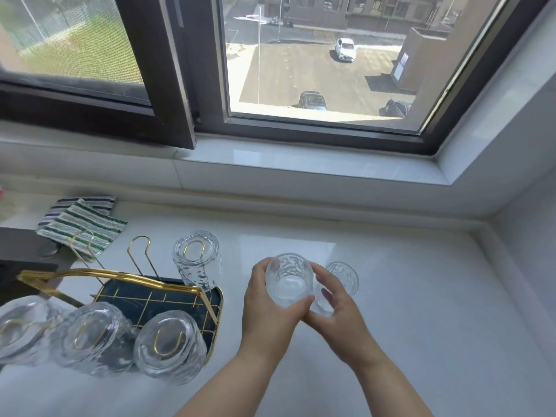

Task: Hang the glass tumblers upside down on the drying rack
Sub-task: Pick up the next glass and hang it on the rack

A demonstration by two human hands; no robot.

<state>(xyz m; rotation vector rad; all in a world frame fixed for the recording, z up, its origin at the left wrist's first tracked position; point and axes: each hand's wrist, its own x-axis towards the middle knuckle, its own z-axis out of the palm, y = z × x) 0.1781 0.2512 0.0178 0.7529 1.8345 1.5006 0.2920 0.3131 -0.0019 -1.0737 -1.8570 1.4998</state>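
The left hand (272, 299) is wrapped around a clear, dimple-textured glass tumbler (288, 279), thumb across its near side and fingers closed behind it, holding it upright with the mouth tipped toward the camera. The right hand (334, 299) is curled loosely against a second textured glass tumbler (343, 278) just beside the first; its fingers touch the lower wall of that glass, but whether it bears the weight or the glass stands on the glossy white countertop (421, 296) I cannot tell. The two glasses look to be touching or nearly so.

The main risk, as I judge it, lies there: two hard glasses side by side can knock together as one is lifted away, and a chip or a slip on smooth, possibly wet walls would follow. The held glass must also be turned mouth-down before it goes on a peg; a one-handed flip with a loose grip could drop it on the stone top.

Both forearms reach in from the lower edge, wrists bent slightly inward so the hands meet in the middle of the counter.

To the left stands the gold wire drying rack with a dark tray (192, 302). Four tumblers are hung inverted on it, and two bare gold wire loops (140, 251) are free at its far side. Reaching them means passing the inverted tumbler on the far right peg (197, 260), which a careless swing could strike. A striped green and blue cloth (82, 224) lies beyond the rack.
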